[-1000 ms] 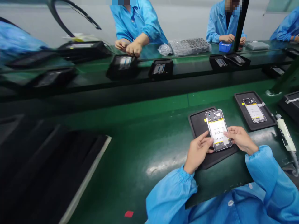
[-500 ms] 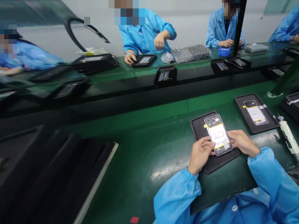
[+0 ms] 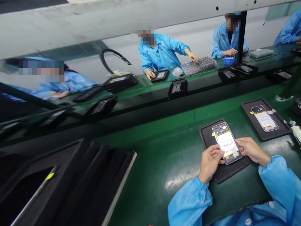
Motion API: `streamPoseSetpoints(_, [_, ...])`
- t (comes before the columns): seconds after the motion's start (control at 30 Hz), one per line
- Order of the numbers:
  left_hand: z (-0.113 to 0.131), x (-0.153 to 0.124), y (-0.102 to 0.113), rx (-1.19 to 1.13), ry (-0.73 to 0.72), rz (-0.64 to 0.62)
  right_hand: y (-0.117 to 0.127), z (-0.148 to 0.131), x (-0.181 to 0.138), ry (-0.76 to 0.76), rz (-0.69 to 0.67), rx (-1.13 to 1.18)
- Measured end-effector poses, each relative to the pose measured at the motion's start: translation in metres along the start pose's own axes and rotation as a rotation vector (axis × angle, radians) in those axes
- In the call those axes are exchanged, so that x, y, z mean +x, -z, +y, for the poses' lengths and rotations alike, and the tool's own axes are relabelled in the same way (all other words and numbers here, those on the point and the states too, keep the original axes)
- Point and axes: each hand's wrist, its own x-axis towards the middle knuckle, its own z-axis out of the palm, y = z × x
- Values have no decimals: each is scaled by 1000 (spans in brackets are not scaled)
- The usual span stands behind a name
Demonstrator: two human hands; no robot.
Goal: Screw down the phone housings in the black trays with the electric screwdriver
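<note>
Hands in blue cuffed sleeves hold an open-backed phone [image 3: 227,143] over a black tray [image 3: 207,135] on a green bench [image 3: 155,157]. The left hand [image 3: 210,162] grips the phone's lower left edge, thumb on the white battery label; the right hand [image 3: 252,149] closes on its lower right edge. Both hands are clamped on the phone, apart from each other, with its near end lifted and its far end close to the tray. This looks like the step of seating or checking the phone in its tray; any next move would call for a level, gentle press along the edges. A second tray [image 3: 277,128] with another phone [image 3: 264,118] lies just beside on the right. Across a dark conveyor [image 3: 141,103], other people in blue coats work at their own trays.
</note>
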Motion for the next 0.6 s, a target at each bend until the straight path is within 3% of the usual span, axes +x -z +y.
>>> streamPoseSetpoints(0.6, [3,3,0,32,22,9,-5,-4,0,75,87,-36])
